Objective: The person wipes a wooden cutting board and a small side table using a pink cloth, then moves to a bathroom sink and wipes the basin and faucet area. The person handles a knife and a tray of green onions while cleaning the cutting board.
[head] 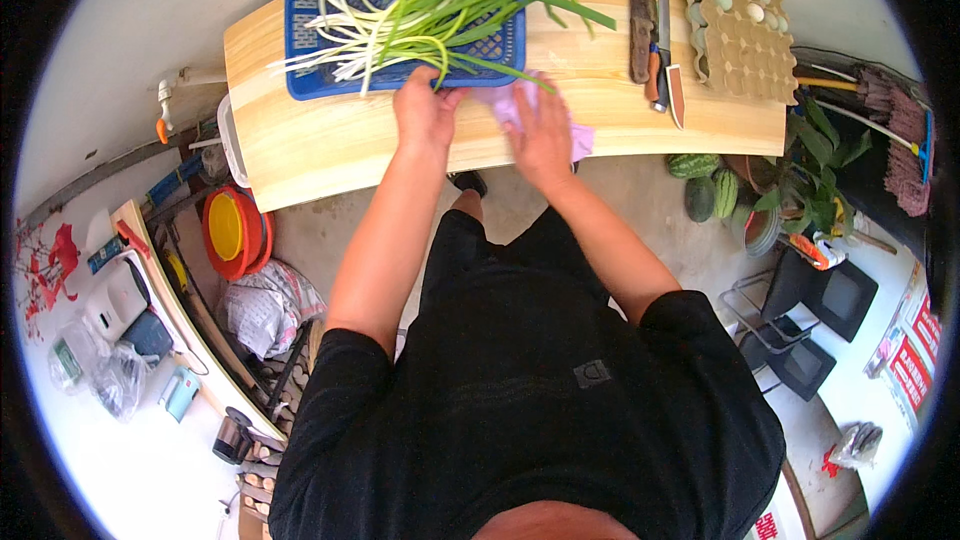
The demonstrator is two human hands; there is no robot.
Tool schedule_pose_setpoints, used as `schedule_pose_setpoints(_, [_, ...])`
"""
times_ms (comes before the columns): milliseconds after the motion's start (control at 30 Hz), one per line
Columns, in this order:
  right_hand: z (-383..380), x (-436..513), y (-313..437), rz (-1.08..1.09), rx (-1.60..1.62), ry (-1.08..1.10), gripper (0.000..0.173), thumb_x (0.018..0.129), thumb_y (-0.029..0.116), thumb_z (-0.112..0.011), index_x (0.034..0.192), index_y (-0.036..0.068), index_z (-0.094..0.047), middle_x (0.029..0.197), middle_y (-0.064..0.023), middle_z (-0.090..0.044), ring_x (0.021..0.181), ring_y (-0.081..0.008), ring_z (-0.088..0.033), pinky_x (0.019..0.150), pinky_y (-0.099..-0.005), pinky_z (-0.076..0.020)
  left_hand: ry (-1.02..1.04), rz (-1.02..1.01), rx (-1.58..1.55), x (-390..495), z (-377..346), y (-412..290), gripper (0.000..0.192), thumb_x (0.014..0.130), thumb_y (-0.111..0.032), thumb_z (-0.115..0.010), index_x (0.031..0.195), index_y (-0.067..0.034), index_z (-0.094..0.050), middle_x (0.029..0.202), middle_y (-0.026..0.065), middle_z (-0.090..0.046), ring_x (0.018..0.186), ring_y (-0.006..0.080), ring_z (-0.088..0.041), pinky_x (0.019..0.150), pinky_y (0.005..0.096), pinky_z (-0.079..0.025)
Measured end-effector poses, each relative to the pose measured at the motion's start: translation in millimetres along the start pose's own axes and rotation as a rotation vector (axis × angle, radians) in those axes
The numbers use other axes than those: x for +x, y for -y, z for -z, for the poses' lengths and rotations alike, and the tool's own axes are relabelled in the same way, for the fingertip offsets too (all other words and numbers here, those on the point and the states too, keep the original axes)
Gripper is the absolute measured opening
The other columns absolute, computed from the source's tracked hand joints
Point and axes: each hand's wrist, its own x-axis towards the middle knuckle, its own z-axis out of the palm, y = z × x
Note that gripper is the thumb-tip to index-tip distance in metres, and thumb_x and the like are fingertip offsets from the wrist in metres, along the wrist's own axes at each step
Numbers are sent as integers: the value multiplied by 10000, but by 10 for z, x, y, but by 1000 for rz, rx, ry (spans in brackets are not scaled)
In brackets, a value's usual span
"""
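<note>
My left hand (426, 109) grips the front rim of a blue plastic basket (330, 88) on a light wooden table (322, 150). Long green onions (450, 7) lie loosely in the basket, white ends to the left, green tops hanging over its right side. Just right of the basket's front corner, my slightly blurred right hand (544, 135) presses a lilac cloth (582, 141) onto the tabletop near its front edge. The fingers cover much of the cloth. One green leaf droops over the rim towards this hand.
Right of the basket lie a long knife (664, 15), a dark sheath (639, 22) and a cardboard egg tray (742, 64) partly filled with eggs. Watermelons (697, 195) and a potted plant (817, 142) stand on the floor at right. Basins (225, 229) sit at left.
</note>
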Motion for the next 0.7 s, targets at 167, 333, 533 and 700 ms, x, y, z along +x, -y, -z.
schedule_pose_setpoints(167, [-254,-79,642,193,109,35,484,794,108,-623,1277,135,-613,1299,-200,-564,1220,-401,-533,1034,-487,-440,-48,-79,118,-140,338,-398,254,852,-26,-509,1079,35,-604,1096,163,-655,980,301,-658,871,472,-562])
schedule_pose_setpoints(333, [-118,240,159,-274,688,297,369,920,118,-498,1275,87,-594,1309,-201,-579,1217,-326,-571,1025,-459,-469,-17,-193,138,-447,475,-835,319,824,44,-502,1136,61,-564,1080,147,-623,958,290,-655,804,472,-591])
schedule_pose_setpoints(533, [-62,1101,-842,-20,-129,-190,439,895,95,-575,1329,31,-556,1438,-251,-452,1322,-425,-437,1098,-450,-390,-108,-157,181,-623,631,-872,282,824,14,-499,1094,63,-568,1050,135,-631,905,283,-670,797,446,-601])
schedule_pose_setpoints(700, [85,914,-664,66,-116,-123,490,864,123,-632,1320,-31,-538,1451,-240,-445,1333,-421,-430,1106,-477,-368,-224,-116,108,-707,987,-747,382,802,2,-495,1177,60,-545,1121,151,-635,953,293,-676,775,437,-613])
